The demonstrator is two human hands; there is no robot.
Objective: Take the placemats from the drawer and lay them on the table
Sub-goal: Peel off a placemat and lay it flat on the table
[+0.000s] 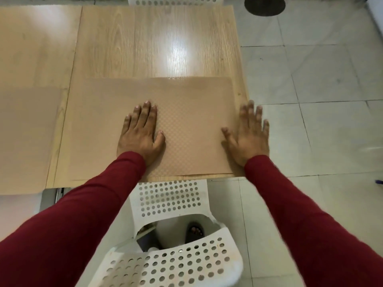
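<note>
Left hand (141, 133) lies flat, fingers straight and together, pressing the middle of a tan placemat (186, 112). Right hand (248, 133), fingers straight and slightly spread, rests at the placemat's right edge, partly over the tabletop's corner. The placemat lies flat at the near right of the wooden tabletop (145, 44). A second placemat (24, 131) lies further left. A white perforated chair (172, 266) stands near, under dark red sleeves (300, 214).
</note>
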